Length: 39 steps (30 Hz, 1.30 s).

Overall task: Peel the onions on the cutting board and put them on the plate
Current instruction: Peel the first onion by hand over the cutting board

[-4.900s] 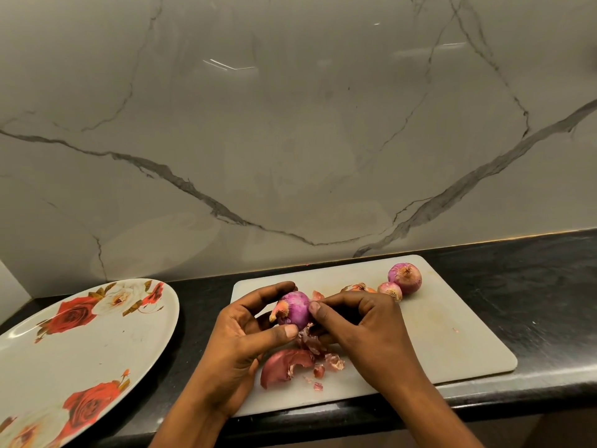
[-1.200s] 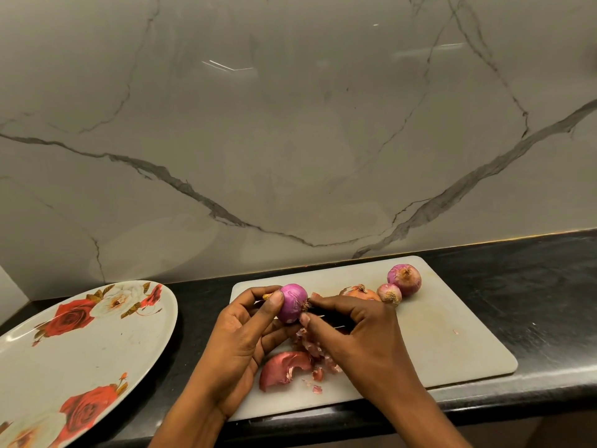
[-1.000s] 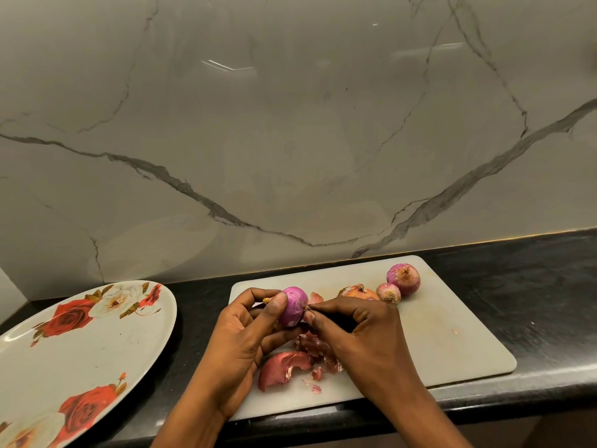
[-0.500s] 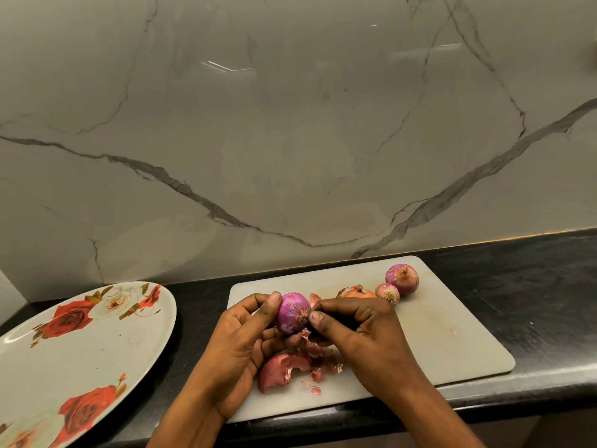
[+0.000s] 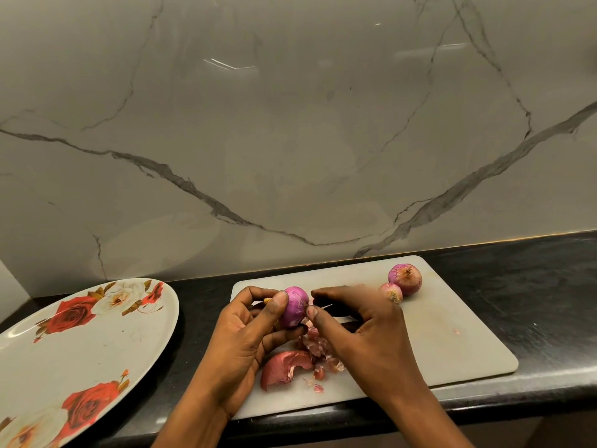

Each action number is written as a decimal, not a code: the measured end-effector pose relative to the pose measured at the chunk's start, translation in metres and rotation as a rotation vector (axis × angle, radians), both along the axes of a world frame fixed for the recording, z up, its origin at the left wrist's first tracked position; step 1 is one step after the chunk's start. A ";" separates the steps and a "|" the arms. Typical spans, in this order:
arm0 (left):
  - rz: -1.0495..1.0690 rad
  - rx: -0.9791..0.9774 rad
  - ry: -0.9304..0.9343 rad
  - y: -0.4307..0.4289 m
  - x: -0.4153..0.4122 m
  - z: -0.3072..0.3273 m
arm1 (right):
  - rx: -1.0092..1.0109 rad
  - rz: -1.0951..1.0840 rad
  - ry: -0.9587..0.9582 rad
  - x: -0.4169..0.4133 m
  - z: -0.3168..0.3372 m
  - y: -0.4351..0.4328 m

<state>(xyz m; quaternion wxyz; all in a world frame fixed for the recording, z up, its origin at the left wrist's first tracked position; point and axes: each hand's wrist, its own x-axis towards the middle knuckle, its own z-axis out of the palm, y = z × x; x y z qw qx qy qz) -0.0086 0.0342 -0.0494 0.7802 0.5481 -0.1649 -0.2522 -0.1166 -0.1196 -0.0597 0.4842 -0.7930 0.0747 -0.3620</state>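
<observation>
— Where's the onion (image 5: 294, 305) being worked on?

— Up off the cutting board (image 5: 452, 334), over its left part. The left hand (image 5: 245, 337) holds it, thumb across the front and fingers curled round behind. It looks purple and glossy.

— And the right hand (image 5: 361, 331)?

— Its thumb tip touches the right end of that onion. The fingers are bent and blurred, with something dark under them, so I can't tell whether they grip anything.

— Any others?

— A bigger onion (image 5: 405, 279) and a smaller onion (image 5: 391, 292) sit touching near the board's far edge, both with skin on.

— Peelings?

— A heap of peel scraps (image 5: 284, 367) lies on the board below the hands.

— The plate (image 5: 80, 344)?

— On the dark counter (image 5: 533, 286), left of the board. It has a rose pattern.
</observation>
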 end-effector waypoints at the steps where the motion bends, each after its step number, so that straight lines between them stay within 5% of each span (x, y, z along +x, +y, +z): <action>1: -0.005 -0.003 0.002 0.000 0.000 0.000 | -0.004 0.003 -0.001 0.000 0.000 0.000; 15: -0.043 0.000 -0.006 0.003 0.001 0.001 | -0.228 0.124 0.086 0.006 -0.007 -0.002; 25: 0.054 -0.106 0.093 0.003 0.003 0.005 | -0.166 0.161 0.119 0.003 -0.003 0.000; 39: -0.187 -0.118 0.078 0.010 0.004 0.000 | 0.034 0.065 0.076 0.002 0.000 -0.003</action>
